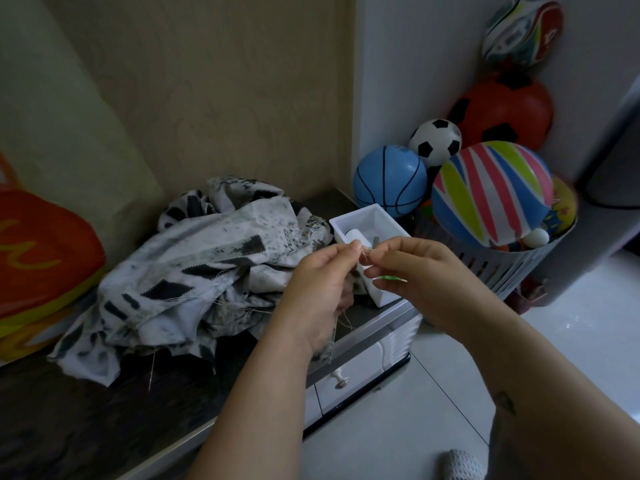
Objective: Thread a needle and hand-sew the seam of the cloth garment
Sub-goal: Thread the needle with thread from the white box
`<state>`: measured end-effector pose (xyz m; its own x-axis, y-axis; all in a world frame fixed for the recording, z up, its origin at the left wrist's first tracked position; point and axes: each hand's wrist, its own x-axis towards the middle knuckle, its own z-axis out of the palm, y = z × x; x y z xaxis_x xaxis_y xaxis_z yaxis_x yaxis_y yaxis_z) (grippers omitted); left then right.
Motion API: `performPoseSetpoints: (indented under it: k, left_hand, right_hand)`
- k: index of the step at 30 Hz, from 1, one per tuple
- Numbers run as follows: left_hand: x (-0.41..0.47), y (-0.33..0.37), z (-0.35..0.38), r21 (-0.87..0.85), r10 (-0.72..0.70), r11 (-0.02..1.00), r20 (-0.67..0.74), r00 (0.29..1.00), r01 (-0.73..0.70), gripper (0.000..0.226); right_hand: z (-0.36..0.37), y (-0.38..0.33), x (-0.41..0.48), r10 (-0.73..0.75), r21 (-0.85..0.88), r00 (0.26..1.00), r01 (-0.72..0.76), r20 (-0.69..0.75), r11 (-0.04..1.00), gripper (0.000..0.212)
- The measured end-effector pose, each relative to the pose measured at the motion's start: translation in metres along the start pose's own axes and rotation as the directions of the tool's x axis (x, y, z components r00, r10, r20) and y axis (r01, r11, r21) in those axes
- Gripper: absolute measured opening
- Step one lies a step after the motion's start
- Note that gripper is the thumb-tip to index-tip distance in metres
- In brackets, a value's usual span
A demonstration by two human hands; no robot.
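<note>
While the left hand [318, 289] pinches the thread [366, 252] in its fingers [352, 250], the right hand [419, 278] pinches it opposite, a green item [391, 279] tucked under. Behind them is a white box [367, 216]; the cloth garment [207, 271] lies heaped on the bench [104, 427].

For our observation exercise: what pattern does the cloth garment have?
The cloth garment: white with black patches; head view.

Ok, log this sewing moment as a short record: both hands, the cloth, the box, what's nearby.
left hand: pinches pale thread
right hand: pinches the same thread; small green item under its fingers
threaded yet: too small to tell
cloth: black-and-white patterned fabric garment heaped on dark countertop
box: white rectangular plastic box, open, white spool inside
nearby: white slatted basket of balls
</note>
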<state>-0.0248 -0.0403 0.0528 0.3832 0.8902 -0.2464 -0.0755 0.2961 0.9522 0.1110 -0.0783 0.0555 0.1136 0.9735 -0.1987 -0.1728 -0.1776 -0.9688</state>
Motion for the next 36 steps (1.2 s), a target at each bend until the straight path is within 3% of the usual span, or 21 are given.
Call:
performPoseSetpoints:
  k: [3,5,10,14,17,20,28,33,36]
  left_hand:
    - [-0.001,0.004,0.0,-0.205,-0.086,0.973,0.09,0.992,0.103,0.021]
    - [-0.001,0.005,0.0,-0.256,-0.097,0.958,0.121,0.988,0.126,0.026]
    - [-0.003,0.003,0.004,-0.233,-0.068,0.968,0.099,0.993,0.089,0.025]
    - [0.001,-0.001,0.005,-0.225,-0.06,0.973,0.007,0.998,0.06,0.031]
    - [-0.001,0.0,0.006,-0.128,-0.024,0.992,-0.077,0.997,0.014,0.026]
    - [-0.004,0.001,0.008,0.04,0.06,0.998,-0.121,0.991,-0.055,0.019]
    - [-0.002,-0.003,0.008,0.27,0.273,0.937,-0.161,0.949,-0.224,0.019]
    - [-0.002,-0.007,0.009,0.499,0.494,0.788,-0.162,0.854,-0.361,0.017]
    - [-0.001,-0.007,0.007,0.559,0.513,0.744,-0.127,0.849,-0.366,0.019]
  right_hand:
    - [-0.002,0.0,0.0,0.07,0.086,0.994,-0.077,0.081,0.993,0.008]
    - [-0.002,0.0,0.001,0.093,0.109,0.987,-0.107,0.129,0.988,0.019]
    - [0.0,0.002,0.001,0.092,-0.051,0.988,-0.086,0.122,0.995,0.011]
    - [0.0,0.002,0.001,-0.009,-0.274,0.999,-0.001,-0.036,0.962,0.002]
    - [-0.001,0.001,0.001,-0.177,-0.366,0.959,0.086,-0.222,0.927,0.005]
    - [0.001,0.0,-0.002,-0.243,-0.397,0.938,0.131,-0.247,0.908,0.006]
    - [0.007,0.008,0.001,-0.069,-0.236,0.987,0.033,-0.147,0.971,0.023]
    - [0.009,0.01,0.001,0.017,-0.007,0.994,-0.018,-0.112,1.0,0.024]
    - [0.007,0.008,0.003,-0.009,-0.071,0.992,0.0,-0.126,0.997,0.015]
